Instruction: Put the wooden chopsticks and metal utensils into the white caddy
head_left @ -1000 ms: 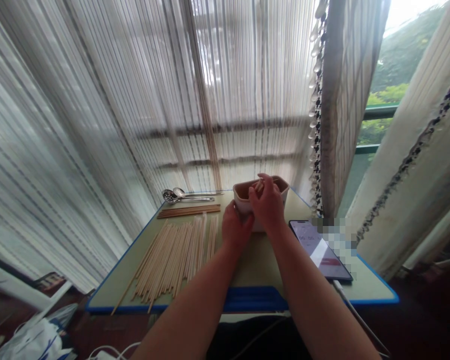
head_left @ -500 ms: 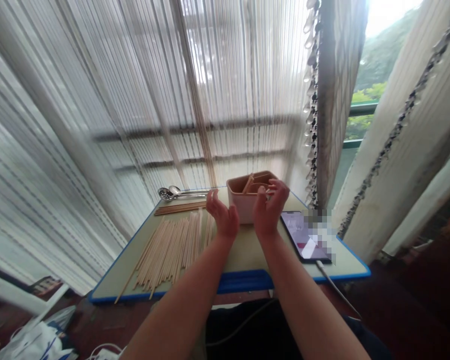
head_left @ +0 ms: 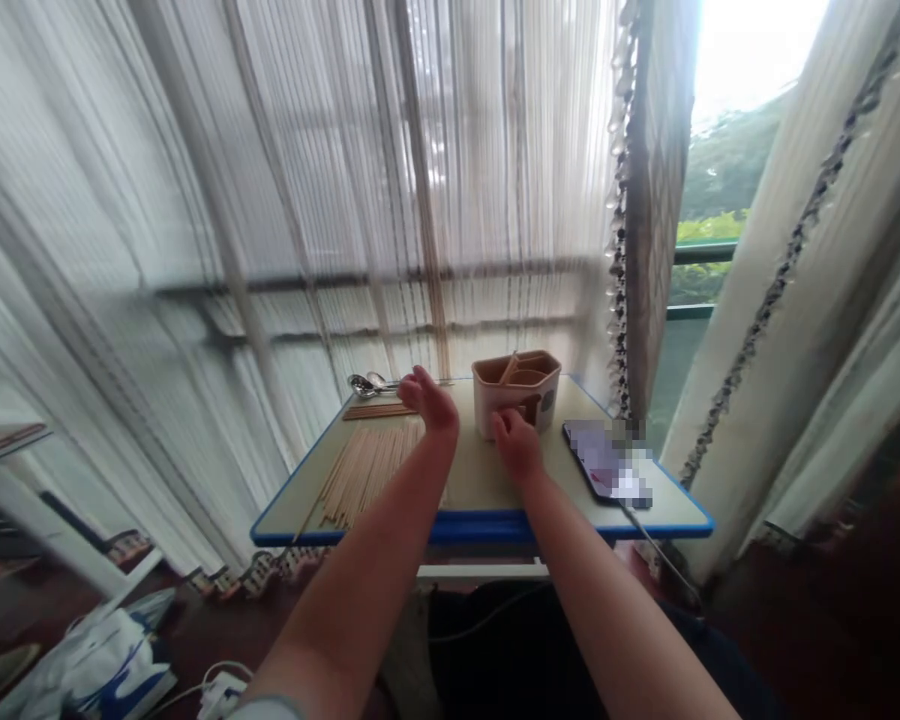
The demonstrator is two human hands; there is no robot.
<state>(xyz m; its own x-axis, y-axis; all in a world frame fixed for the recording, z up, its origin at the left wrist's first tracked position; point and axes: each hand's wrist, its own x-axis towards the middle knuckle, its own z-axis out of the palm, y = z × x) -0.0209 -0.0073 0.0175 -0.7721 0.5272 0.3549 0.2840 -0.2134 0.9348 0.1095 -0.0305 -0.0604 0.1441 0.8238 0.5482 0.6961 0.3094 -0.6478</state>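
The chopsticks (head_left: 364, 465), pale wooden ones, lie spread side by side on the left half of the small blue-edged table (head_left: 487, 525), nearest the person. The left hand (head_left: 431, 400) hovers over their far ends, fingers loosely spread, palm turned inward, holding nothing. The right hand (head_left: 517, 445) rests low on the tabletop just in front of the pink divided holder (head_left: 516, 390), fingers curled at its base; whether it grips anything cannot be told. A phone (head_left: 604, 460) lies to the right of the holder. Further back, a darker bundle of chopsticks (head_left: 375, 410) lies crosswise, and two metal spoons (head_left: 367, 383) rest beyond it near the curtain (head_left: 307, 200).
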